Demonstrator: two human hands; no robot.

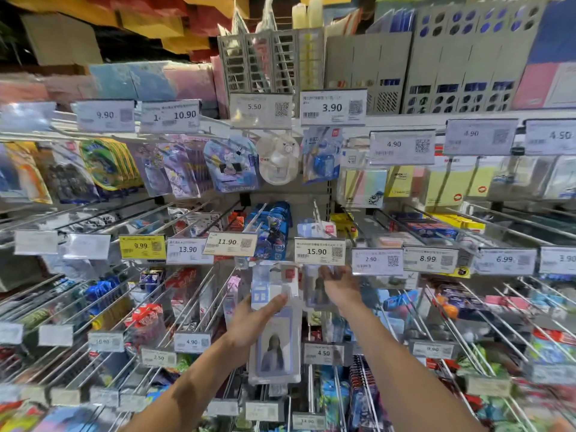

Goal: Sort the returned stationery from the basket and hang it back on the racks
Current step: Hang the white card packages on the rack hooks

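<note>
Left hand (249,322) fingers pinch packet (276,347) upright, likely for hanging; right hand (341,286), at 1 o'clock, reaches under price tag (319,251), grip unclear.

The stationery pack (276,335) is a long, clear plastic package with a pale blue and lilac card inside and a small picture of a figure in the lower part. It stands nearly upright in front of the rack (317,212) of metal pegs, with its top just below the 15.90 price tag (319,251). The left hand (252,322) holds it from the left side, thumb on its front. A similar pack (316,293) hangs just behind it, to the right.
</note>
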